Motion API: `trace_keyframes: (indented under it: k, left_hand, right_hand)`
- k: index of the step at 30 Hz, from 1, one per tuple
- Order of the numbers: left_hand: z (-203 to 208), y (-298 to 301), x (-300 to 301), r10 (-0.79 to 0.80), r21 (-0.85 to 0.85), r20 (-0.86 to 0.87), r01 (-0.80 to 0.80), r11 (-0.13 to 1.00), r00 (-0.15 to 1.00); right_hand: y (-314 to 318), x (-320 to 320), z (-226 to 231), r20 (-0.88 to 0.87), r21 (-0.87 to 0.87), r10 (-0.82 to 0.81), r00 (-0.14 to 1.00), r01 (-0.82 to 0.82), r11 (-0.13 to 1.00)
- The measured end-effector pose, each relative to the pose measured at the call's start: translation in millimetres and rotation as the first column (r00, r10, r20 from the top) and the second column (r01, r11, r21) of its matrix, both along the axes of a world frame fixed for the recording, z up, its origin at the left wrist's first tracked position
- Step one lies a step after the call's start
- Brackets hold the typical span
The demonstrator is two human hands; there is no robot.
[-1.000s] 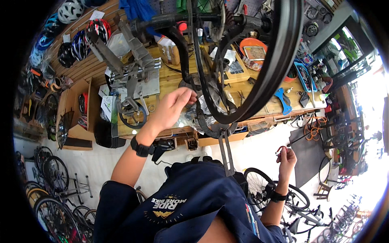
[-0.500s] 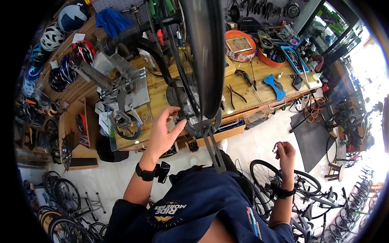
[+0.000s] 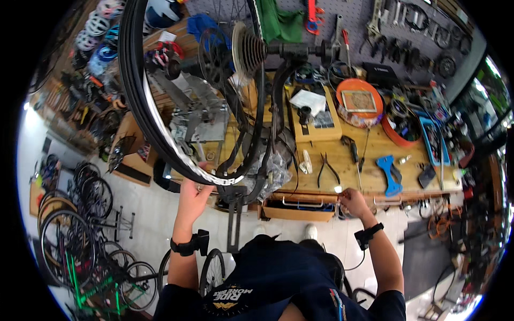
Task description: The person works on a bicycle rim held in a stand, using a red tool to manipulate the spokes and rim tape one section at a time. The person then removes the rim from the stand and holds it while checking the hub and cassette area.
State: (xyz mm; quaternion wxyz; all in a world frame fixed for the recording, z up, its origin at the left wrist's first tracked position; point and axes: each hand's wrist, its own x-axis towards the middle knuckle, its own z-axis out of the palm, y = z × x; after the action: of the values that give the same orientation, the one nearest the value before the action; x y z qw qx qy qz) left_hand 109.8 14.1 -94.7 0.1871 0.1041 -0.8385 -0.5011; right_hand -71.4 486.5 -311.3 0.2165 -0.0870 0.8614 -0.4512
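Note:
A bicycle wheel [image 3: 160, 131] with a black tyre and a silver rim stands upright in a dark truing stand [image 3: 277, 101]. Its cassette [image 3: 247, 51] faces right, beside the stand's axle clamp. My left hand [image 3: 191, 199] is closed around the wheel's lower edge, thumb on the near side and fingers partly hidden behind the tyre. Close to the bench's front edge, my right hand [image 3: 354, 203] has its fingers pinched together; whatever small thing they hold is mostly covered. Crumpled clear plastic [image 3: 276, 175] lies at the stand's base.
On the wooden bench [image 3: 316, 152] lie pliers [image 3: 328, 170], a screwdriver [image 3: 353, 152], a blue tool [image 3: 389, 174] and a yellow box [image 3: 316, 128]. Orange tubs [image 3: 357, 88] stand farther back. Below my right hand a drawer [image 3: 297, 209] sticks out. Bicycles [image 3: 96, 257] stand at left.
My view has swung, and the wheel now shows more of its side. My left hand has gone from beside the stand to the wheel's edge. My right hand is now near the bench edge.

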Motion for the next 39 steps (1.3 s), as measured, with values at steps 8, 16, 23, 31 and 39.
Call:
trace_keyframes:
  k: [8, 16, 23, 31, 39]
  left_hand:
    - [77, 85, 60, 0.349, -0.041, -0.135, -0.358, 0.933, 0.927]
    - [123, 151, 83, 0.443, -0.185, -0.16, -0.468, 0.864, 0.882]
    - [140, 181, 67, 0.439, -0.223, -0.173, -0.469, 0.855, 0.882]
    - [168, 167, 26, 0.316, -0.272, -0.268, -0.386, 0.881, 0.91]
    - [180, 126, 0, 0.344, -0.194, -0.227, -0.388, 0.901, 0.911]
  right_hand:
    - [15, -53, -66, -0.184, 0.031, -0.072, 0.98, 0.079, 0.996]
    - [0, -92, -104, -0.03, 0.122, -0.259, 0.966, 0.26, 0.958]
    - [-3, -99, -124, -0.242, 0.046, -0.258, 0.936, 0.276, 0.96]
    - [10, -117, -13, 0.191, 0.092, 0.07, 0.979, -0.089, 0.992]
    - [-38, -158, 231, -0.145, -0.102, 0.462, 0.875, -0.478, 0.872]
